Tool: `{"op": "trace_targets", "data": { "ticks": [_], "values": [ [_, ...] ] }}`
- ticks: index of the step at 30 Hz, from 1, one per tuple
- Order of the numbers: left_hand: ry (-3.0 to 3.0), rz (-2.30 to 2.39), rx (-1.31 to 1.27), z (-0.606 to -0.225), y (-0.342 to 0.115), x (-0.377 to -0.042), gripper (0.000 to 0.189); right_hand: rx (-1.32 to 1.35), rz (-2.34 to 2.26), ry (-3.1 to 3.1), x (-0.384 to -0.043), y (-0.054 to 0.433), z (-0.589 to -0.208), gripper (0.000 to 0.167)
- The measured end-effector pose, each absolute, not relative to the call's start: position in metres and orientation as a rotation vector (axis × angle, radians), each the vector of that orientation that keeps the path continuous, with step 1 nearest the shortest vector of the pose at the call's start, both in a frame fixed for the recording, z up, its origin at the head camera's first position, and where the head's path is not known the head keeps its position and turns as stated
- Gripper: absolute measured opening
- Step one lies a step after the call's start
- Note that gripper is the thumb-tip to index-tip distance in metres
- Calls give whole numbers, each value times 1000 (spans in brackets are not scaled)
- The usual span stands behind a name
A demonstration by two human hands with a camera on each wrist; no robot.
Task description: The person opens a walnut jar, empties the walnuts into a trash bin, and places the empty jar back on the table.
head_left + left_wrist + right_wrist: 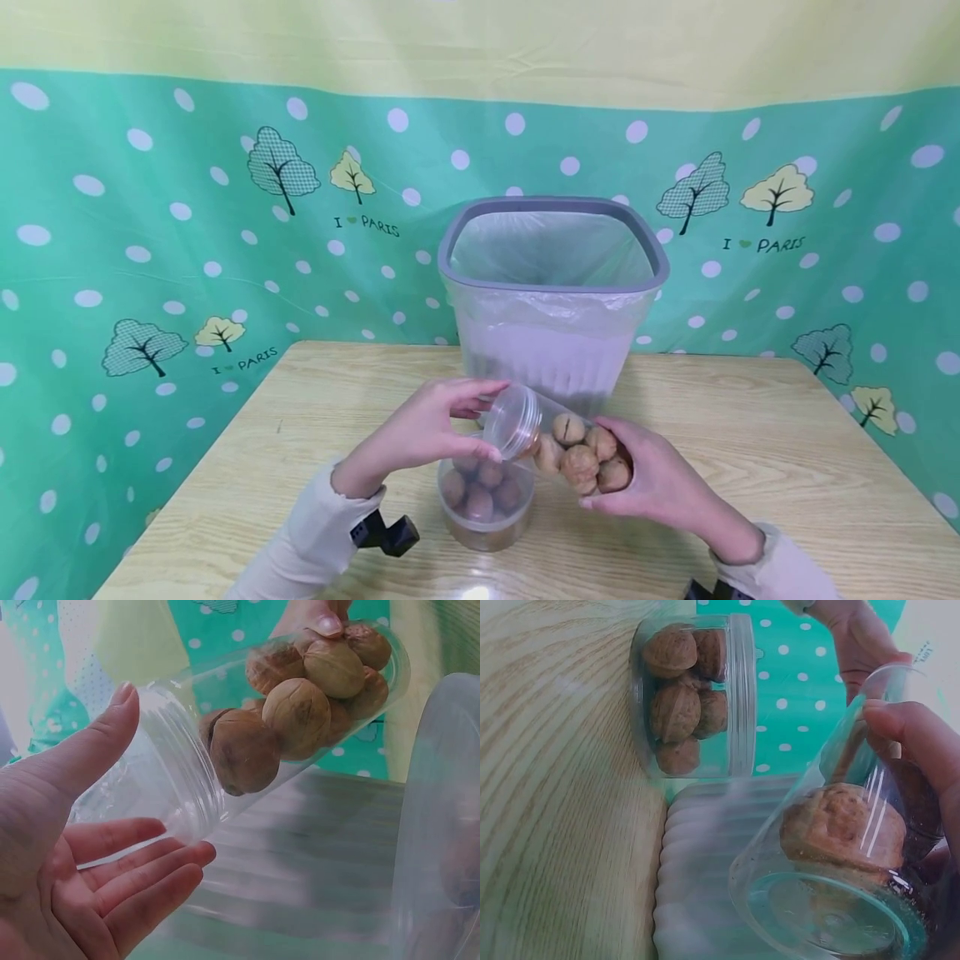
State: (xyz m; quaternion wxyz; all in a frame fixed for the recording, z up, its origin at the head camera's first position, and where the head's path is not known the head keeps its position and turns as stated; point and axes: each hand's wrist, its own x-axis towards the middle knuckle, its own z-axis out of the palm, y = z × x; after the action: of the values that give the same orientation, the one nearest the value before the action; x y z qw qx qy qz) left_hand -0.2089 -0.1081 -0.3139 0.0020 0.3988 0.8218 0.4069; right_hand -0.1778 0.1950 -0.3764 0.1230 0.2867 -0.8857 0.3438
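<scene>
A clear plastic jar (551, 446) of walnuts (298, 718) is held tilted above the table, its lid end raised to the left. My right hand (656, 479) grips the jar around its base end, thumb and fingers on opposite sides. At the other end, my left hand (420, 429) holds the clear lid (161, 761) between thumb and spread fingers. The walnuts lie mostly towards the base, with one near the neck. Beneath the lid end, a second clear jar (742, 696) with walnuts in it stands upright on the table.
Behind the hands stands a pale bin (551, 333) with a grey rim and a clear liner. The wooden table (360, 375) meets a green dotted cloth (225, 292) at the back. Each wrist wears a black device (384, 533).
</scene>
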Motion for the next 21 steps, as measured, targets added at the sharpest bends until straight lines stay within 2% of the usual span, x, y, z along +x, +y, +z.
{"op": "trace_targets", "data": {
  "ticks": [14, 21],
  "values": [
    [2731, 1346, 956, -314, -96, -201, 63, 786, 1043, -2595, -181, 191, -375, 66],
    [2735, 1374, 915, -316, -94, -200, 60, 784, 1041, -2596, -181, 192, -376, 66]
  ]
}}
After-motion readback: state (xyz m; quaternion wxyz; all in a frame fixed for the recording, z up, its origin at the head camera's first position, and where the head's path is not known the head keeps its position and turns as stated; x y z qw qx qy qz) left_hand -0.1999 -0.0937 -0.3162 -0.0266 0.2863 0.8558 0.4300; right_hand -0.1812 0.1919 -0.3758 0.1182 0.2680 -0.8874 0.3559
